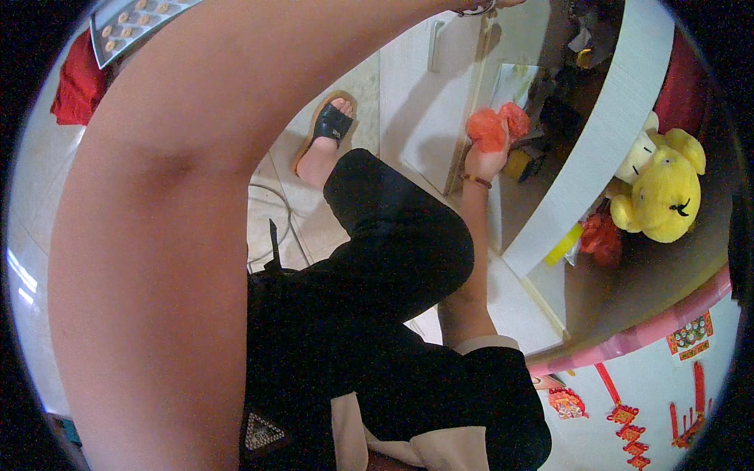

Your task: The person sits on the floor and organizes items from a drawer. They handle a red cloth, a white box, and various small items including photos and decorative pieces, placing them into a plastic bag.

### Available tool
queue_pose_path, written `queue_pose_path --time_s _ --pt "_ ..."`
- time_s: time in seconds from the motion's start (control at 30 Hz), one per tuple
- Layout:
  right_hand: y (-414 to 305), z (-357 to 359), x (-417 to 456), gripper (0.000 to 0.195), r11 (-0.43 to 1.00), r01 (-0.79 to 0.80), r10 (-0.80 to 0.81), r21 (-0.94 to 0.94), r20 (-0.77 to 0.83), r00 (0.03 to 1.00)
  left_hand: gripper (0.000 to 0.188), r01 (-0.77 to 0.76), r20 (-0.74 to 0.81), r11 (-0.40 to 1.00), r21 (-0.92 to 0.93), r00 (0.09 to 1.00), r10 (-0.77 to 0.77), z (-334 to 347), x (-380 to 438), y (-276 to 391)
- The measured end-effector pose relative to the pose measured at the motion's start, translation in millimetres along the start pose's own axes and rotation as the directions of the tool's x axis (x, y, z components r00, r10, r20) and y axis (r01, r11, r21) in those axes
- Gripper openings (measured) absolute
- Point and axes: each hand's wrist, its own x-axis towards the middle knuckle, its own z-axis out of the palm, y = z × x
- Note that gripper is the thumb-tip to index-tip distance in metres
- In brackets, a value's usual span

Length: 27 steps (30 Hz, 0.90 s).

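Note:
My right hand [486, 163], with a beaded bracelet on its wrist, is shut on a crumpled orange-red plastic bag or cloth [488, 128]; which of these it is, I cannot tell. It reaches down to the opening of a low white cabinet [439, 118]. Dark, cluttered items [559, 100] lie inside, too dim to name. Across the left of the view my left arm stretches to the top edge, close to the camera. Only the braceleted wrist and a sliver of my left hand [508, 2] show there, near the cabinet front; its fingers are cut off.
Beside the cabinet's pale top edge [612, 112] sits a yellow plush toy [665, 194], with a red bundle [601, 240] near it. Red hanging ornaments [630, 430] decorate the wall. A cable [290, 218] lies on the tiled floor near my sandalled foot [330, 135]. A tray of small round pieces [138, 23] stands upper left.

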Motion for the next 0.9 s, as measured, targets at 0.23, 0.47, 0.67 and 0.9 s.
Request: queue_pose_path --time_s 0.23,0.47,0.67,0.9 --pt "-71 -5 17 0.046 0.943 0.152 -0.139 -0.297 0.063 0.988 0.027 -0.03 -0.013 1.0 -0.001 0.999 0.03 0 5 -7" --pt "-106 -8 30 0.028 0.869 -0.003 0.037 -0.495 0.06 0.998 0.027 -0.089 -0.019 0.994 0.061 0.996 0.09 -1 9 -13" --pt "-91 -9 50 0.024 0.851 -0.222 0.189 -0.477 -0.116 0.975 0.026 -0.058 -0.001 0.998 -0.014 0.998 0.058 1 3 -11" --pt "-98 -9 69 0.023 0.698 -0.714 0.705 -0.045 -0.126 0.698 0.025 -0.003 -0.066 0.999 -0.041 0.998 0.0 -1 0 -9"
